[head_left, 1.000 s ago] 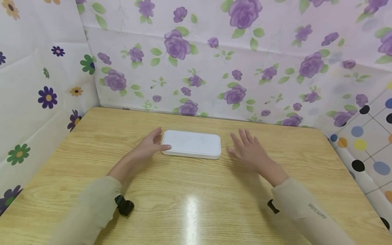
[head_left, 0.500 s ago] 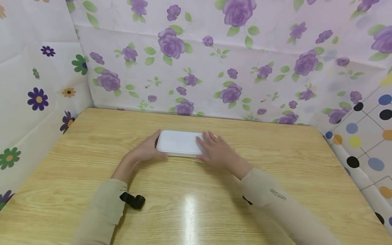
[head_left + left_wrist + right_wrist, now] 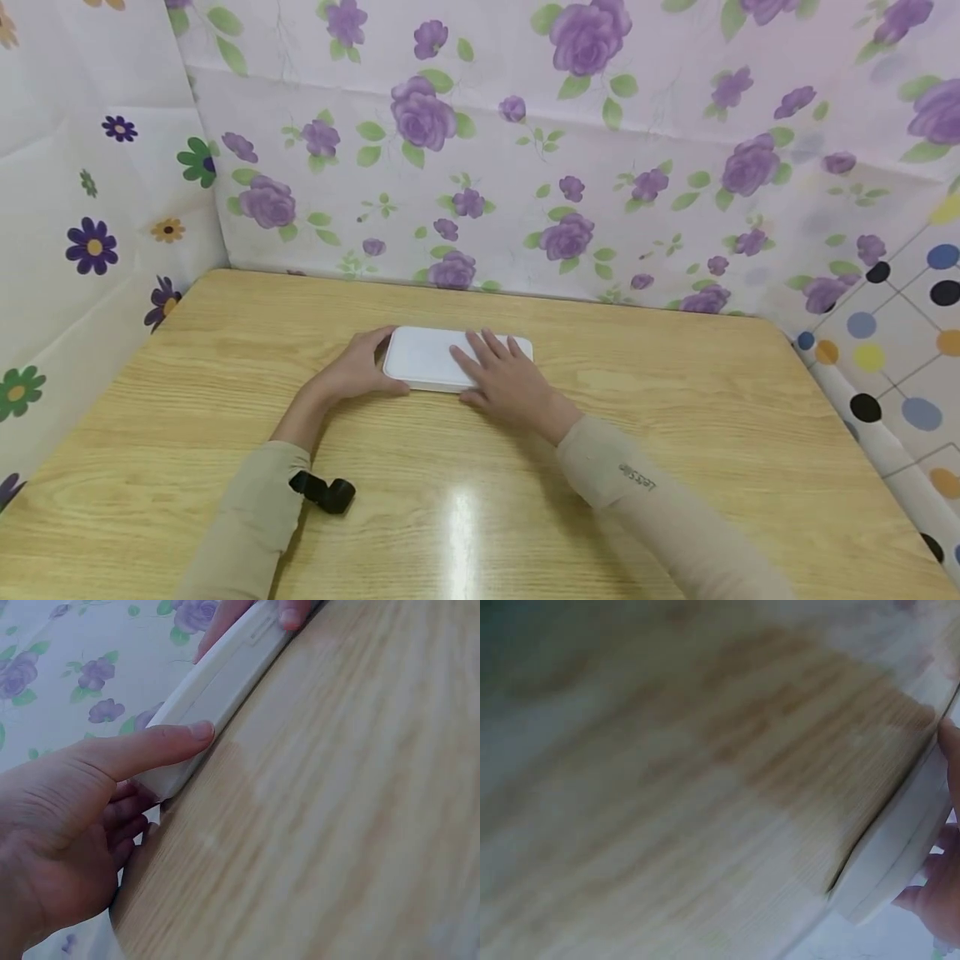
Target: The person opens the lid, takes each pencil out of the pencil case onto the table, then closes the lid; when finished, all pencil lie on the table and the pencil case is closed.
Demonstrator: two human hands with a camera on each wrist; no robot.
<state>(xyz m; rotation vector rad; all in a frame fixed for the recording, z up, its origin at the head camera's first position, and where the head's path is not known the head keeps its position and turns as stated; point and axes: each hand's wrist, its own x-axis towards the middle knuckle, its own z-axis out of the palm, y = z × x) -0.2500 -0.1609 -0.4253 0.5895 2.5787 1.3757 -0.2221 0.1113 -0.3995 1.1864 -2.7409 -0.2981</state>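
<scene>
A flat white box (image 3: 423, 357) with rounded corners lies lengthwise on the wooden table. My left hand (image 3: 358, 367) grips its left end. In the left wrist view, the left thumb (image 3: 176, 742) presses on the box's front side while the other fingers bend behind the end, partly hidden. Over the right part of the box lies my right hand (image 3: 513, 383), its fingers spread and fairly straight across the top. The right thumb (image 3: 290, 618) touches the front side near the lower edge. In the right wrist view the box's side (image 3: 892, 851) shows beside the right hand's fingers.
The wooden table (image 3: 420, 467) reaches back to a purple-flowered cloth wall (image 3: 510, 167). Flower-patterned sheeting (image 3: 52, 183) stands at the left, dotted sheeting (image 3: 892, 367) at the right. A black wrist camera (image 3: 330, 493) is strapped to the left sleeve.
My right hand has moved left from beside the box onto its top. My left hand has settled around the left end. The head view has shifted slightly.
</scene>
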